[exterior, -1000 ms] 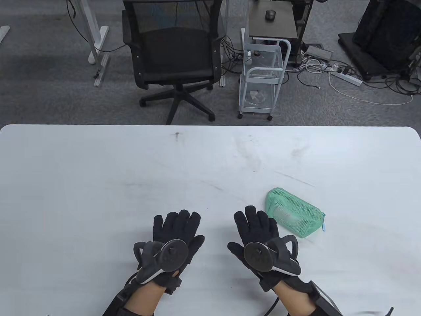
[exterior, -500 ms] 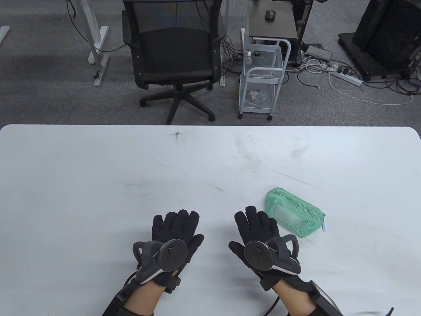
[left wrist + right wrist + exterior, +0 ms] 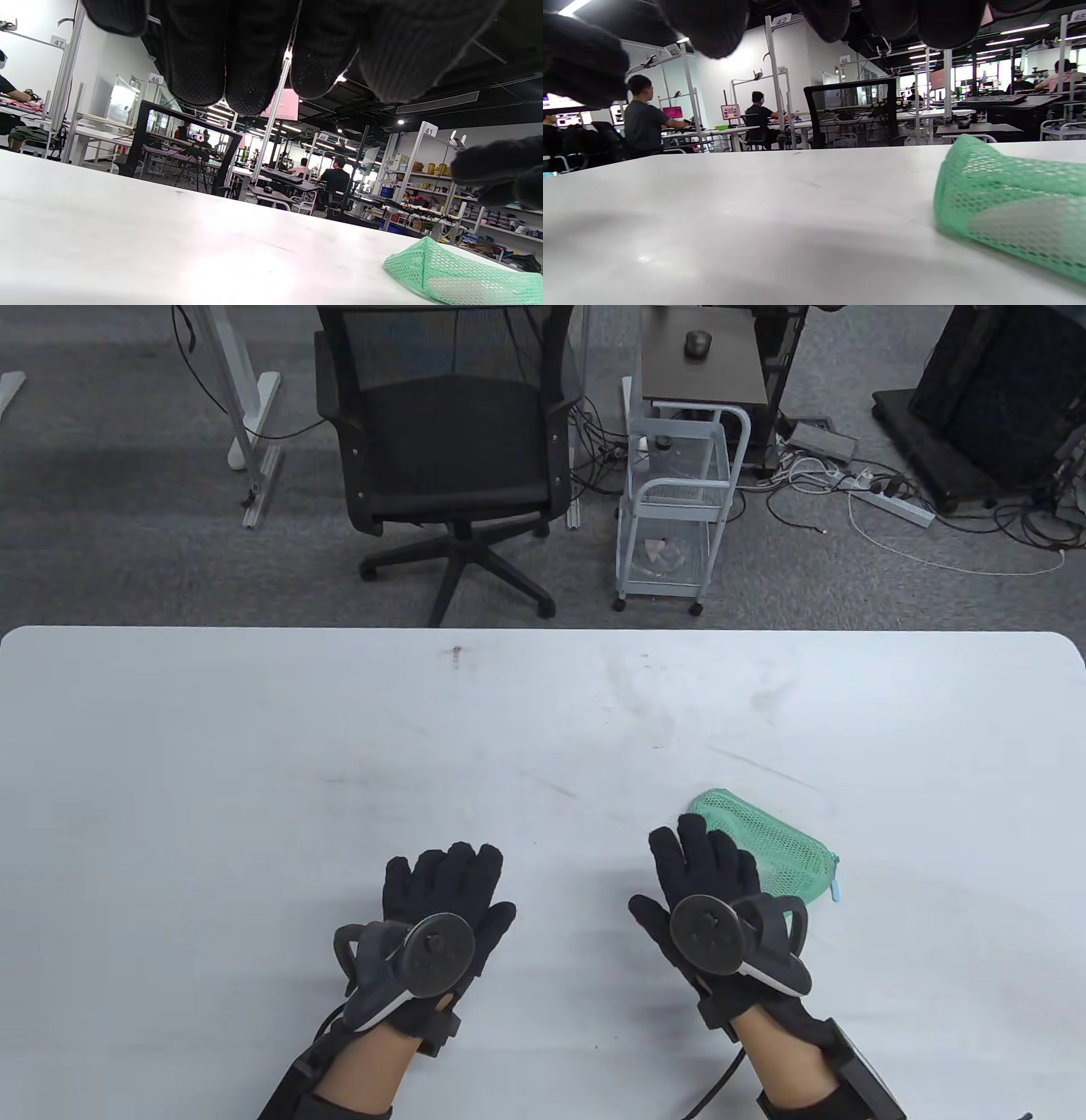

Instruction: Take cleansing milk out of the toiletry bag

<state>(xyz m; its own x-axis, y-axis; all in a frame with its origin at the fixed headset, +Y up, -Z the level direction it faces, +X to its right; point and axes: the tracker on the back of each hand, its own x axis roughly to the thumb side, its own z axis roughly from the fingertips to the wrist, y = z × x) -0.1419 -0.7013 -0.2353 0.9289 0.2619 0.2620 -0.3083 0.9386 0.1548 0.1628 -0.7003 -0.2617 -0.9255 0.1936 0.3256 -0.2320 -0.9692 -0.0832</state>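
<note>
While the toiletry bag [image 3: 776, 853] lies zipped on the table [image 3: 254, 746], the right hand [image 3: 708, 891] is held spread above the bag's near-left end, prob. for reaching; left hand [image 3: 437, 912] spread, well left of bag.

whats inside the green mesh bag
Through the green mesh bag a pale, whitish shape shows, lying along its length; its label and cap cannot be made out. From above, the right hand covers the bag's near left part. The bag looks zipped shut.
</note>
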